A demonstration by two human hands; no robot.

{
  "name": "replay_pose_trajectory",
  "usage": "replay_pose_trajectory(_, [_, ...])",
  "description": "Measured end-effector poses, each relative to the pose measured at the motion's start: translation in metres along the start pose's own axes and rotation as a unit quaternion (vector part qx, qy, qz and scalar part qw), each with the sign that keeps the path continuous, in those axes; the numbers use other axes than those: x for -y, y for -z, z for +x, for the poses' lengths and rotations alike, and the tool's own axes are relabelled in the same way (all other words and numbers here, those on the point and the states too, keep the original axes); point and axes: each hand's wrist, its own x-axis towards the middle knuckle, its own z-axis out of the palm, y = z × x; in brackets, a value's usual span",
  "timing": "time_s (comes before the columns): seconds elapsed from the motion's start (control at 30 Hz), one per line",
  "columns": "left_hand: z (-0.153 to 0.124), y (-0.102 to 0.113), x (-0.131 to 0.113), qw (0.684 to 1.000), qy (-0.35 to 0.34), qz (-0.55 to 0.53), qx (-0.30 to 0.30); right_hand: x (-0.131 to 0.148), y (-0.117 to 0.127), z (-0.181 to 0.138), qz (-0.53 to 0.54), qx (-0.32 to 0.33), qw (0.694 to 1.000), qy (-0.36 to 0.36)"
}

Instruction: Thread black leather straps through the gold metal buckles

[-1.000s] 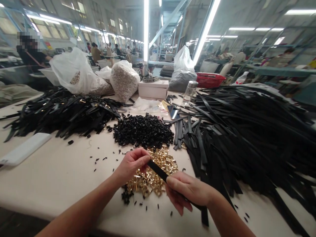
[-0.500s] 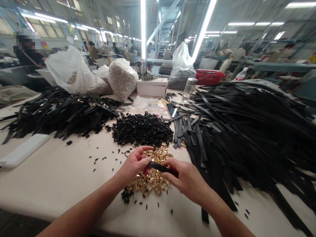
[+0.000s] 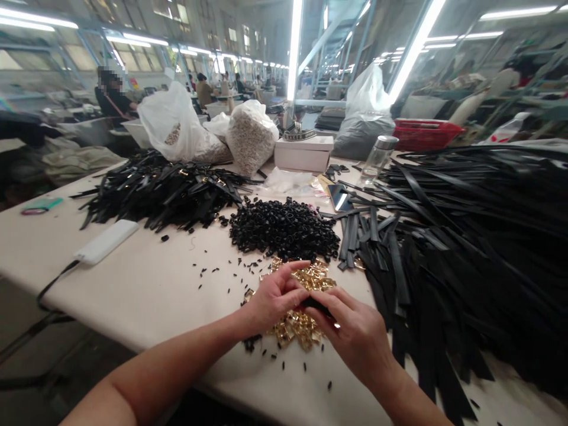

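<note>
My left hand (image 3: 278,299) and my right hand (image 3: 350,328) meet over a heap of gold metal buckles (image 3: 302,330). Between them is a black strap (image 3: 320,303), mostly covered by my fingers. The left thumb and fingers pinch one end of it, while the left index finger stretches forward. My right hand is closed around the rest, and a small gold glint shows by its fingers. Just beyond the buckles lies a mound of small black loops (image 3: 284,228).
Long black straps (image 3: 444,266) cover the right side. Straps with gold fittings (image 3: 164,189) are piled at the left, behind a white power bank (image 3: 106,242) with a cable. Farther back stand a white box (image 3: 304,155), a glass bottle (image 3: 377,160) and a red basket (image 3: 426,135).
The view has turned left, so things appear farther right. My hands have come closer together, and the strap, visible between them before, is now mostly hidden by fingers.
</note>
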Motion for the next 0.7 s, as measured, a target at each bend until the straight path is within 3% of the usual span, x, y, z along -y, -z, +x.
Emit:
replay_pose_trajectory(0.17, [0.002,0.005,0.000,0.999,-0.020,0.035,0.023,-0.003,-0.002,-0.001,-0.047,0.021,0.998,0.040])
replay_pose_trajectory(0.27, [0.006,0.018,-0.007,0.998,-0.019,0.046,0.043,-0.004,-0.001,-0.001,-0.062,0.021,0.997,0.050])
replay_pose_trajectory(0.37, [0.006,0.038,-0.019,0.987,-0.005,0.151,0.048,-0.007,0.002,0.001,-0.071,0.017,0.997,0.038])
replay_pose_trajectory(0.47, [0.003,0.054,-0.030,0.936,-0.002,0.341,0.089,-0.012,0.004,0.003,-0.064,-0.001,0.998,0.018])
replay_pose_trajectory(0.57, [0.001,0.057,-0.035,0.877,-0.023,0.452,0.161,-0.016,0.005,0.005,-0.052,-0.017,0.998,0.011])
replay_pose_trajectory(0.63, [0.002,0.056,-0.034,0.853,-0.060,0.496,0.150,-0.018,0.004,0.005,-0.042,-0.023,0.999,0.008])
replay_pose_trajectory(0.7, [0.006,0.059,-0.031,0.848,-0.077,0.519,0.079,-0.020,0.001,0.003,-0.035,-0.027,0.999,0.006])
